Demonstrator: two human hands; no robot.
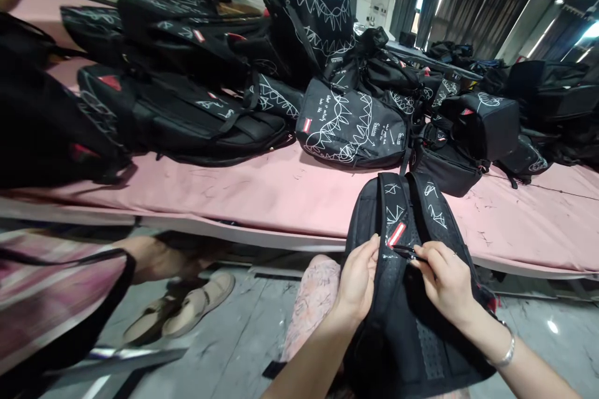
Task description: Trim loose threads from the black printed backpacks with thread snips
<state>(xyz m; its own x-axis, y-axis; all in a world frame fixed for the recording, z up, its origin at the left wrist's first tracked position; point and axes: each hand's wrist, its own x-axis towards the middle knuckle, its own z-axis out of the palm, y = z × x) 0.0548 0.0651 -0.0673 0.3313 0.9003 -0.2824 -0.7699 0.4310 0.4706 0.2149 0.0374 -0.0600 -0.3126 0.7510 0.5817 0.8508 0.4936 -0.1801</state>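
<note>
A black backpack (402, 318) with white line drawings rests on my lap, its back and shoulder straps facing me. One strap carries a red and white tag (397, 234). My left hand (358, 277) grips the left strap just below that tag, fingers closed on it. My right hand (444, 277) pinches a small dark tool (406, 252), perhaps scissors or snips, whose tip touches the strap beside the tag. A silver bangle (505, 352) sits on my right wrist.
A pink-covered table (262, 190) runs across in front of me, heaped with several more black backpacks (350, 115) of the same print. At the left a seated person in a striped garment (51, 293) shows sandalled feet (187, 305) on the grey floor.
</note>
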